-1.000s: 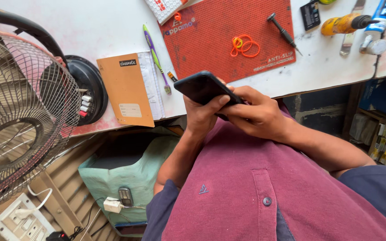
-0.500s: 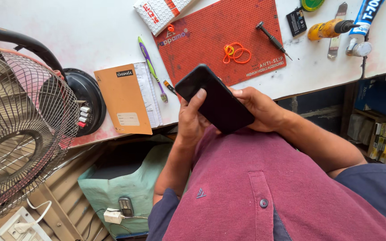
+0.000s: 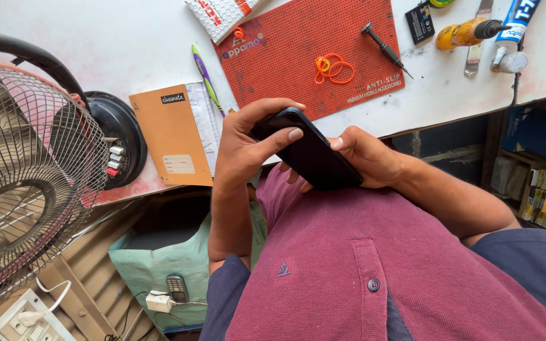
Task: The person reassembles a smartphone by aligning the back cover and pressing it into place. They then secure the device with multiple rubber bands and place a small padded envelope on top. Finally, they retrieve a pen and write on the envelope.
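I see the left hand (image 3: 241, 148) and right hand (image 3: 364, 155) both clasping the black phone (image 3: 311, 151) above my lap, just off the table (image 3: 96, 50). Phone looks closed; the screwdriver (image 3: 383, 47) lies untouched on the red mat (image 3: 285, 57).

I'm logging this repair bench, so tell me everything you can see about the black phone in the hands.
The black phone is a slim slab with rounded corners and a glossy dark face showing nothing. It is held tilted above the lap, near the bench edge. The left hand wraps its upper end, thumb across the face; the right hand supports its lower side.
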